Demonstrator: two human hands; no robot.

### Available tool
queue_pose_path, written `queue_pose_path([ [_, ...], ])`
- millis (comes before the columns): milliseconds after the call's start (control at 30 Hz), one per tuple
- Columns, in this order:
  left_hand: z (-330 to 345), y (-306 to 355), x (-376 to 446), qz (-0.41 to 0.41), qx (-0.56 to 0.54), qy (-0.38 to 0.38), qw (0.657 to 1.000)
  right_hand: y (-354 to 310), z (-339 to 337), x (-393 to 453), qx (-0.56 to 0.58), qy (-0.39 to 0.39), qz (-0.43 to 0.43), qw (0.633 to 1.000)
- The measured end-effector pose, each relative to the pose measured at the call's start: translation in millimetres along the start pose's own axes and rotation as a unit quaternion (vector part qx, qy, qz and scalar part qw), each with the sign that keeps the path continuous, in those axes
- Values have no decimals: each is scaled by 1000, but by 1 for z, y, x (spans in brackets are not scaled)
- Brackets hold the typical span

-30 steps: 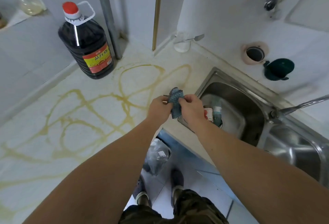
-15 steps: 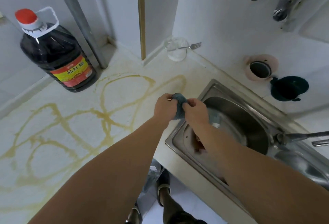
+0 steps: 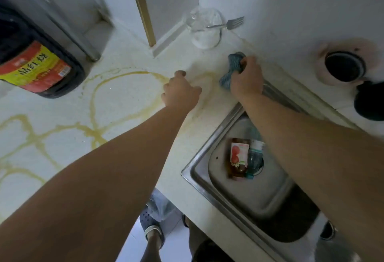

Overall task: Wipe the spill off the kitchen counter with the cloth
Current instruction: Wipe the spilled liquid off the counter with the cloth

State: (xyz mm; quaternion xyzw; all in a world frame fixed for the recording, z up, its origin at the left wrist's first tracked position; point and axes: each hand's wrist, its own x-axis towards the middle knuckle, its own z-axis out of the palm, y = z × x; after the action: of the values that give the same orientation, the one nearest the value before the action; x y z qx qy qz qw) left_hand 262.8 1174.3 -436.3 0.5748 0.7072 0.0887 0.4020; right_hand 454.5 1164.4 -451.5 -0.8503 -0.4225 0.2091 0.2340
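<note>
1. I see the right hand [image 3: 246,80] gripping the bunched cloth [image 3: 232,68], pressed on the counter [image 3: 187,137] just beside the sink [image 3: 199,166] rim's far corner; left hand [image 3: 180,93] loosely curled, holding nothing, resting on the counter left of the sink.
2. Spill [image 3: 97,114] loops run well left of the sink; risk: a small wad smears the liquid instead of lifting it.
3. Glass [image 3: 204,27] with fork [image 3: 227,24] sits beyond the sink; a far stroke could knock it.
4. Left forearm hangs over the wet loops; could drag through them.
</note>
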Motion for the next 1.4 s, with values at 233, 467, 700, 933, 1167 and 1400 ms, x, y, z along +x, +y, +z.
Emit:
queue_pose_path([
  [233,3,-29,14,49,205,-15,978,24,33,12,-107,-65,9,992],
  [467,16,-23,34,98,177,-6,979,15,31,46,-66,-59,6,996],
  [700,22,-30,31,132,248,-15,960,14,35,16,-63,-102,-109,987],
  [933,23,-38,34,163,263,-11,951,14,38,42,-90,-41,-74,992],
  [1167,24,-46,37,184,267,-4,946,9,46,19,-113,-85,-146,979],
  [1400,14,-55,41,205,319,-9,925,16,24,54,-164,-41,-124,978],
])
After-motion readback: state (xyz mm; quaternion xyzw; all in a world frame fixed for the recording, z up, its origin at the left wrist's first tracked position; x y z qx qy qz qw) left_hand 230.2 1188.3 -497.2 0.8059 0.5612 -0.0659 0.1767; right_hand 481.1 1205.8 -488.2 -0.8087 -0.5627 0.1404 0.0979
